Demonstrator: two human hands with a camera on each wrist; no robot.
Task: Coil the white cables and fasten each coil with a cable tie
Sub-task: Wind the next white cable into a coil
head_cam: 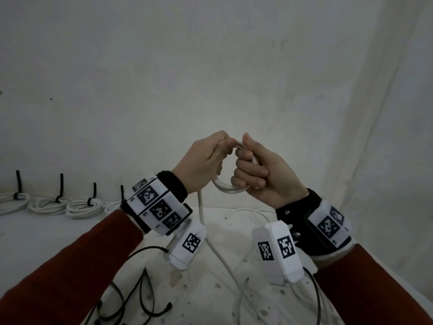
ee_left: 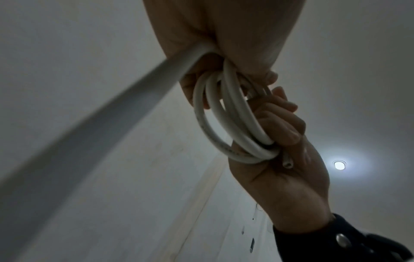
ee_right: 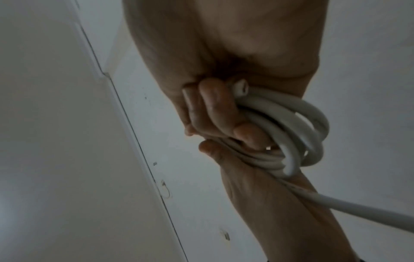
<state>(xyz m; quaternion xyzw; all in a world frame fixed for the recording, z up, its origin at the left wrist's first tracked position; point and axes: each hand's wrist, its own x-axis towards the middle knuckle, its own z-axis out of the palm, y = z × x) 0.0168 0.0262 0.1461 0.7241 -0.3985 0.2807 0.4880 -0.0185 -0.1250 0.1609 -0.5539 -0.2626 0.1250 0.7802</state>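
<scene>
The white cable coil (head_cam: 230,187) hangs in the air above the middle of the bench (head_cam: 58,231), held up between both hands. It is a small ring of several turns, seen clearly in the left wrist view (ee_left: 233,122) and the right wrist view (ee_right: 289,127). The right hand (head_cam: 262,170) has its grip clamped round one side of the coil, fingers curled through the ring, with a cut cable end sticking out by the palm. The left hand (head_cam: 203,163) grips the top of the coil, fingers and thumb closed on the cable. From it a loose tail (head_cam: 201,212) drops down to the bench and runs toward the near edge. Tied coils (head_cam: 84,206) with black cable ties lie in a row along the far left edge. Loose black cable ties (head_cam: 140,299) lie at the near edge, left of the tail. More white cable (head_cam: 248,213) lies toward the far right.
</scene>
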